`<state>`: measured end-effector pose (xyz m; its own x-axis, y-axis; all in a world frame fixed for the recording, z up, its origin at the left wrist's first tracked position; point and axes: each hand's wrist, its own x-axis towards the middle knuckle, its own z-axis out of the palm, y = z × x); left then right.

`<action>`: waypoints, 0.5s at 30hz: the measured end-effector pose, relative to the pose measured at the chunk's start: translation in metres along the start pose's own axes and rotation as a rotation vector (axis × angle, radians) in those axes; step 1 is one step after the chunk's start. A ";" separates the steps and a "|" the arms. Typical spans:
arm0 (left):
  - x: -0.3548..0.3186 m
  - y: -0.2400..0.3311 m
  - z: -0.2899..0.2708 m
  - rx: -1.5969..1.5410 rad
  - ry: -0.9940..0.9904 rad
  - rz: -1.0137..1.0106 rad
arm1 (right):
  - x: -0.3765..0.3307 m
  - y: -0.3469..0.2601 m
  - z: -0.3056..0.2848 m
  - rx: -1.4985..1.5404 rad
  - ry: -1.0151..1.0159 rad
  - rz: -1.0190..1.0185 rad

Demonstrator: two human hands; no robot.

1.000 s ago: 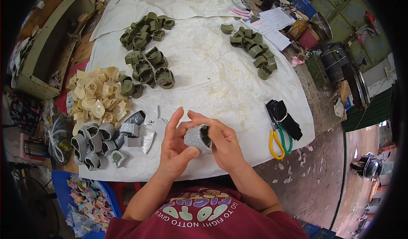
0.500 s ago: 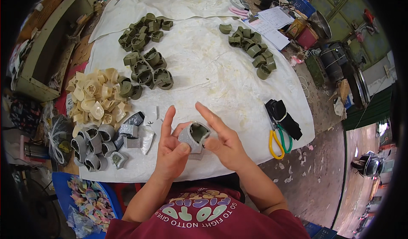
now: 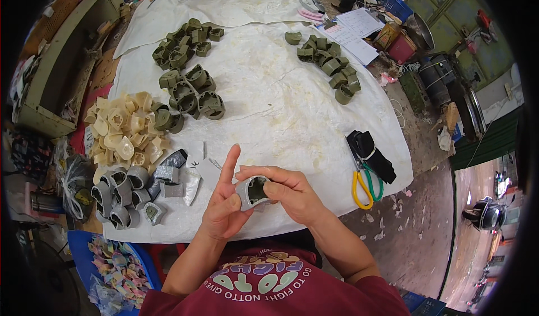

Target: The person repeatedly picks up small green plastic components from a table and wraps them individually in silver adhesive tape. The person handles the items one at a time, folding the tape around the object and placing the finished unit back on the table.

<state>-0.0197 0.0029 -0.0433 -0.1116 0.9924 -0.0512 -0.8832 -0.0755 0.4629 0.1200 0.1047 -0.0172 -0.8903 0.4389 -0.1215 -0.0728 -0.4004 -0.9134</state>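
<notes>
Close to the table's near edge, my left hand (image 3: 220, 211) grips a hollow cup-shaped piece (image 3: 256, 192), silver-grey outside and green inside. Its index finger points up, while the thumb presses the silver side. My right hand (image 3: 296, 194) holds the same piece from the right, its thumb at the rim and its fingers bent over the top. Left of my hands stand several similar silver-covered pieces (image 3: 123, 191). Flat silver and white scraps (image 3: 192, 188) lie beside my left hand.
Cream-coloured cups (image 3: 122, 125) are heaped at the left, with green hollow pieces (image 3: 185, 94) behind them. More green pieces (image 3: 331, 65) lie at the far right. Scissors (image 3: 361, 189) and black cloth (image 3: 370, 154) rest near the right edge. A blue tub (image 3: 78, 254) of scraps sits below left.
The held piece has shifted slightly left and turned in my hands. My right fingers, earlier stretched up, now bend over its top. The whole view has shifted a little.
</notes>
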 end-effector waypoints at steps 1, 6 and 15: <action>0.000 0.000 0.000 -0.013 -0.026 -0.014 | 0.001 0.002 -0.004 0.033 -0.032 0.007; -0.002 0.006 -0.005 -0.049 -0.149 -0.124 | 0.005 0.007 -0.017 0.189 -0.178 0.020; 0.005 0.015 -0.006 0.184 0.222 -0.117 | 0.010 -0.022 0.007 -0.794 0.186 -0.379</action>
<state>-0.0369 0.0060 -0.0420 -0.1287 0.9463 -0.2965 -0.8008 0.0772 0.5940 0.1097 0.1125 0.0041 -0.7773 0.5797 0.2444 0.0471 0.4411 -0.8962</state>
